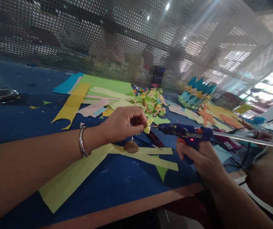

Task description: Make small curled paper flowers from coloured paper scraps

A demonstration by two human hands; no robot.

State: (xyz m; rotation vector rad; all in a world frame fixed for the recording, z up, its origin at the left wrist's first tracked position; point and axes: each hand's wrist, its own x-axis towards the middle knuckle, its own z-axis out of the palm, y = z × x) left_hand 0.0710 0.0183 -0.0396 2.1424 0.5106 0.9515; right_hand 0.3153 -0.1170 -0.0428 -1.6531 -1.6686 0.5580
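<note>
My left hand (126, 124) pinches a small yellow paper flower (148, 126) between thumb and fingertips. Wrapped around the handle of a dark blue glue gun (186, 132) is my right hand (204, 156), with a finger at its orange trigger. A red light glows on the gun's side, and a long clear glue stick (248, 139) sticks out of its back. The nozzle points left and meets the flower, or comes very near it. Below my left hand lie a round brown disc (131, 146) and pale yellow paper strips (150, 159). Scissors (155, 138) lie partly hidden behind them.
A heap of small paper flowers (150, 101) sits behind my hands, beside coloured paper sheets (107, 82). A layered paper crown shape (197, 92) stands at the back right, before a perforated metal screen (79, 41). Another person's arm (267, 168) is at the right.
</note>
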